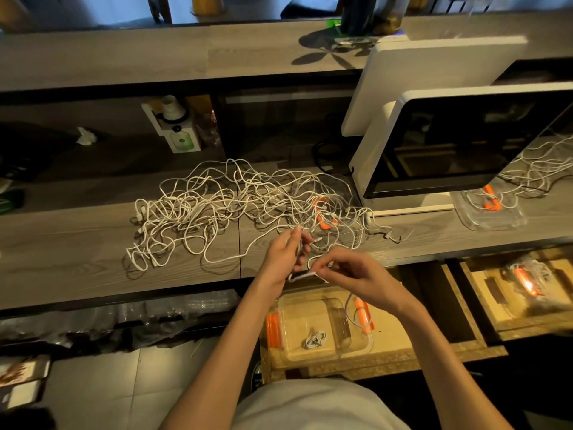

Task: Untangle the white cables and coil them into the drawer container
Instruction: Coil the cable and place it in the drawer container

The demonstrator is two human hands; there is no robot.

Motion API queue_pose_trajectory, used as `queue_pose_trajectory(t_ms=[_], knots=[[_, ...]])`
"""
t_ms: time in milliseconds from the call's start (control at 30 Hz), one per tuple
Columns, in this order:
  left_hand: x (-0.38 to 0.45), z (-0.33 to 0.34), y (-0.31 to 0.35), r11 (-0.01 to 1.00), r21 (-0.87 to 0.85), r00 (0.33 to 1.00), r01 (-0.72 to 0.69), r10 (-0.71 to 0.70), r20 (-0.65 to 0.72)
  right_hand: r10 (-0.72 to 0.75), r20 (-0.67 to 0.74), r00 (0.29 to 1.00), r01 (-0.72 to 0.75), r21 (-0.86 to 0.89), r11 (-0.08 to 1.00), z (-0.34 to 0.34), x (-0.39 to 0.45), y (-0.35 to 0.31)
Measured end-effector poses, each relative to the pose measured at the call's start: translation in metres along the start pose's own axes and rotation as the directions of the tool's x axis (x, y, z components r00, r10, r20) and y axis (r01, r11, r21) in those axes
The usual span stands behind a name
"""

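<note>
Head view: left hand [283, 254] and right hand [356, 273], fingers pinched on white cable [305, 275].

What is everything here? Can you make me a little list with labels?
Counter: grey wood-grain counter
Mess: big tangled pile of thin white cables
Left hand: gripping a white cable
Right hand: fingers pinching the same cable
Box: clear plastic container with orange clips in the open drawer
Done so far: one small coiled white cable inside the box
Beside: white-framed dark screen
</note>
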State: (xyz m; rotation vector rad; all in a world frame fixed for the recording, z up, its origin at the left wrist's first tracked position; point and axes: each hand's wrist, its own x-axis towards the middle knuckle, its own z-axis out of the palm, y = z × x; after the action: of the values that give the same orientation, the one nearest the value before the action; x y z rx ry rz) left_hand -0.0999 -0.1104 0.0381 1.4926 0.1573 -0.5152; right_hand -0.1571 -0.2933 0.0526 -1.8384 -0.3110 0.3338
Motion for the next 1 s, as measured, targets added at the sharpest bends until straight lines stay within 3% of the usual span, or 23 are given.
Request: queue_pose_trajectory(t_ms=[100,233,367,500,667,800,900,1000], knots=[[-0.007,0.002,-0.002,0.987,0.128,0.99,0.093,-0.105,0.096,-0.004,-0.185,0.983,0.005,0.006,1.0,-0.002,0.006,0.004],[-0.012,0.003,-0.006,0.975,0.126,0.957,0.182,-0.205,0.208,0.0,-0.328,0.945,-0.042,-0.12,0.992,-0.002,0.01,0.01],[-0.02,0.001,-0.003,0.983,0.131,0.905,0.132,-0.173,0.389,-0.008,-0.373,0.928,-0.068,-0.191,0.979,-0.003,0.012,0.01],[-0.022,-0.006,-0.004,0.963,0.267,0.876,-0.04,-0.095,0.473,0.0,-0.346,0.938,-0.061,-0.165,0.984,-0.007,0.009,0.007],[-0.02,-0.014,-0.008,0.991,0.129,0.952,-0.041,-0.001,0.307,0.008,-0.333,0.943,-0.105,-0.276,0.955,-0.023,0.005,0.009],[-0.016,-0.021,-0.013,0.996,-0.046,0.995,-0.073,0.076,0.07,0.029,-0.306,0.952,-0.151,-0.384,0.911,-0.035,0.001,0.01],[-0.012,-0.025,-0.016,0.984,-0.155,0.991,-0.088,0.071,-0.11,0.036,-0.237,0.971,-0.131,-0.402,0.906,-0.037,-0.002,0.012],[-0.01,-0.024,-0.018,0.967,-0.227,0.98,-0.119,0.077,-0.186,0.052,-0.204,0.978,-0.134,-0.413,0.901,-0.033,-0.002,0.019]])
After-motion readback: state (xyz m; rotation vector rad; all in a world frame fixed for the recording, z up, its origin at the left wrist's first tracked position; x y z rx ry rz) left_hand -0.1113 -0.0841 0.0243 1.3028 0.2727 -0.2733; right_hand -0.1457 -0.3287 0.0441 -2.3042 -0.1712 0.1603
